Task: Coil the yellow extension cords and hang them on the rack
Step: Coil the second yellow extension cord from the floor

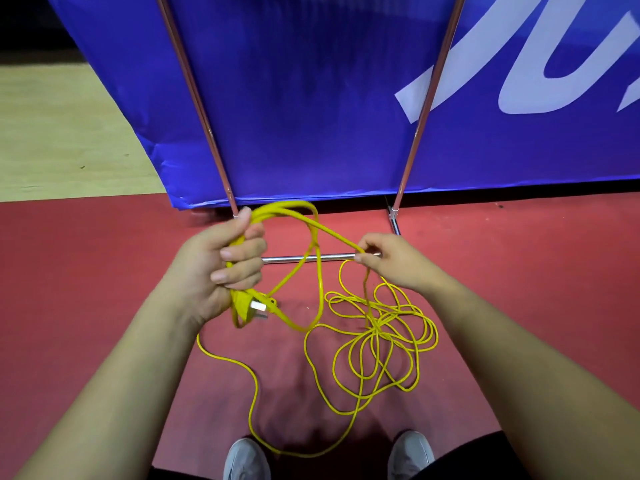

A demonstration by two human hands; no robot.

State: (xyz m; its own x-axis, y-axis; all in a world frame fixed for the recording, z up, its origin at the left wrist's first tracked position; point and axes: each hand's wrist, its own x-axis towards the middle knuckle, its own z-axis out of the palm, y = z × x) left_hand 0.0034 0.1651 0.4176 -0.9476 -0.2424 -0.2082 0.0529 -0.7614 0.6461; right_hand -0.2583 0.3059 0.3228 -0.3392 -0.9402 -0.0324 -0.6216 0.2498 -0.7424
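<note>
Cord (375, 329): few loops gripped in left hand (221, 261), plug (249, 306) dangling; right hand (388, 261) pinches next strand. Tangle at 5 o'clock on floor (104, 271). Coiling barely begun, rack (336, 257) hanging to come.

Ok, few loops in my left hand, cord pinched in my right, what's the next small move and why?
Probably bring the right hand across and lay its pinched strand into the left hand as another loop: it grips only a few loops, plug hanging below, while most of the yellow cord lies tangled on the floor.
</note>
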